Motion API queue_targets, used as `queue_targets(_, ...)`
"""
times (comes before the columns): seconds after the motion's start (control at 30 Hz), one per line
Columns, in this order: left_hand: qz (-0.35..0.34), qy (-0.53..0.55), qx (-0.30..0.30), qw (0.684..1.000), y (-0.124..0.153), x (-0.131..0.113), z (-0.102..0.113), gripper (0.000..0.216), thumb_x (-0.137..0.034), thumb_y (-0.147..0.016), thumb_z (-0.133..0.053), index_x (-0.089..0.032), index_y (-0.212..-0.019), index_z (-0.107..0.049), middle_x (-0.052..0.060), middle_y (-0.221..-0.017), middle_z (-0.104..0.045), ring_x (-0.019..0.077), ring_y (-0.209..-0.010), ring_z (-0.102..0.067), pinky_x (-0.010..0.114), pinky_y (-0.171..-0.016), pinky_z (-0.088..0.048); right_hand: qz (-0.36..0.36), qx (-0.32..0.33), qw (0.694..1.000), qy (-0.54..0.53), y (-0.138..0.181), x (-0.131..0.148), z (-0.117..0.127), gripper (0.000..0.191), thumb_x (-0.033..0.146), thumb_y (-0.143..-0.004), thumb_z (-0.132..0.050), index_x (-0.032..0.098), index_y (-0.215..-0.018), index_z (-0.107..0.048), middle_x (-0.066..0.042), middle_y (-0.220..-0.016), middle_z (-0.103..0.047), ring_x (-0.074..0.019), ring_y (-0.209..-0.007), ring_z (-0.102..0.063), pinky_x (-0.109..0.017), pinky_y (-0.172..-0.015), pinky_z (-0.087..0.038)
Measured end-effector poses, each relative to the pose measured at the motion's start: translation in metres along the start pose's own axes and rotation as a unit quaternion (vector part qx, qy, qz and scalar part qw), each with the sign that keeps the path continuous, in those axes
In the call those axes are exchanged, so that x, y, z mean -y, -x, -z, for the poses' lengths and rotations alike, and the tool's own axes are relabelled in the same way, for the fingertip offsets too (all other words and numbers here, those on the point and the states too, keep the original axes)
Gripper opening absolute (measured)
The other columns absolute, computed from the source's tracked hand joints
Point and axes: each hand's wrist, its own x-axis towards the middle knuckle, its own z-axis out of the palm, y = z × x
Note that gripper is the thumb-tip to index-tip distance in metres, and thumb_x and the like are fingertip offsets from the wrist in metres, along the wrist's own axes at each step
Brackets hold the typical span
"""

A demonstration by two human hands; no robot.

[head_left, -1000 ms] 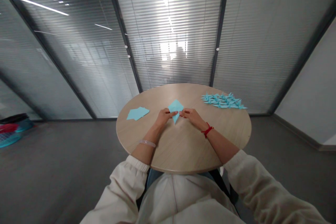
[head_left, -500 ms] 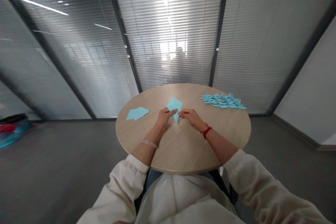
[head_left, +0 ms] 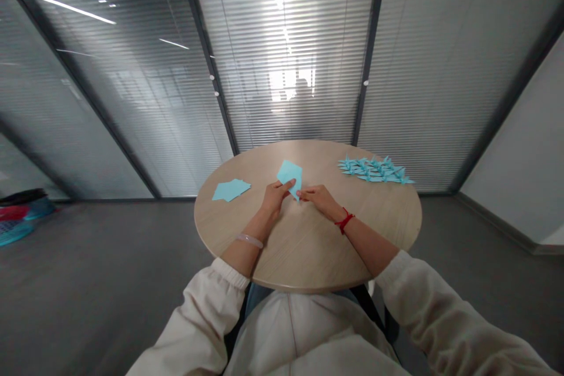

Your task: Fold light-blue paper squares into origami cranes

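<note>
A light-blue sheet of origami paper (head_left: 289, 171), partly folded into a kite-like shape, is held just above the middle of the round table. My left hand (head_left: 275, 195) grips its left side, thumb on top and fingers underneath. With thumb and fingertips, my right hand (head_left: 318, 197) pinches the paper near its lower point. The fold under the fingers is too small to make out. To the left lie more blue paper sheets (head_left: 231, 190), overlapping flat. Folded blue paper cranes (head_left: 374, 169), several in rows, stand at the right.
The round wooden table (head_left: 308, 252) has its far edge close to a glass wall with blinds (head_left: 295, 111). A blue and red basket (head_left: 17, 226) is on the floor at far left. A white wall (head_left: 529, 158) rises on the right.
The held paper has shifted slightly left and turned a little in my hands. My left thumb sits higher on it, and my right fingertips are slightly lower.
</note>
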Motion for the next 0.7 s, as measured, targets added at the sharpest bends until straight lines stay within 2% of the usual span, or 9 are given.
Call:
queue_targets(0.23, 0.014, 0.038, -0.010, 0.999, 0.000, 0.000, -0.001, 0.030, -0.030, -0.053, -0.084, -0.011, -0.060, -0.062, 0.002, -0.061, -0.061, 0.0117, -0.058, -0.054, 0.026, -0.061, -0.046, -0.005, -0.017, 0.999, 0.041, 0.002, 0.001, 0.001, 0.041, 0.053, -0.074, -0.063, 0.014, -0.071, -0.075, -0.002, -0.065, -0.068, -0.0170, -0.064, -0.060, -0.024, -0.060, -0.041)
queue_targets(0.37, 0.019, 0.052, -0.009, 0.998, 0.000, -0.002, -0.002, 0.032, -0.031, -0.053, -0.084, -0.012, -0.058, -0.059, 0.001, -0.058, -0.059, 0.0106, -0.053, -0.052, 0.025, -0.057, -0.044, -0.017, 0.010, 0.999, -0.032, 0.005, 0.007, -0.002, 0.043, 0.055, -0.076, -0.061, 0.014, -0.079, -0.075, -0.005, -0.075, -0.072, -0.0189, -0.073, -0.064, -0.027, -0.070, -0.046)
queue_targets(0.5, 0.014, 0.068, 0.004, 0.998, -0.001, -0.003, -0.001, 0.032, -0.034, -0.057, -0.082, -0.013, -0.060, -0.058, 0.001, -0.055, -0.058, 0.0104, -0.049, -0.051, 0.025, -0.054, -0.043, -0.030, 0.053, 0.987, -0.151, 0.011, 0.017, -0.004, 0.045, 0.057, -0.076, -0.061, 0.016, -0.090, -0.073, -0.009, -0.095, -0.072, -0.0217, -0.094, -0.065, -0.034, -0.086, -0.048)
queue_targets(0.63, 0.008, 0.096, -0.005, 0.995, -0.002, -0.003, 0.000, 0.031, -0.032, -0.059, -0.081, -0.013, -0.061, -0.057, 0.000, -0.054, -0.057, 0.0104, -0.051, -0.053, 0.024, -0.055, -0.044, -0.037, 0.069, 0.983, -0.163, 0.014, 0.018, -0.003, 0.046, 0.057, -0.075, -0.063, 0.016, -0.092, -0.073, -0.010, -0.098, -0.072, -0.0219, -0.095, -0.065, -0.037, -0.090, -0.047)
queue_targets(0.7, 0.013, 0.108, -0.030, 0.994, -0.002, -0.003, -0.001, 0.029, -0.029, -0.058, -0.082, -0.013, -0.062, -0.058, 0.000, -0.054, -0.057, 0.0110, -0.054, -0.055, 0.024, -0.057, -0.045, -0.041, 0.069, 0.984, -0.159, 0.013, 0.014, -0.003, 0.044, 0.056, -0.075, -0.064, 0.016, -0.092, -0.074, -0.010, -0.096, -0.073, -0.0218, -0.093, -0.066, -0.038, -0.090, -0.047)
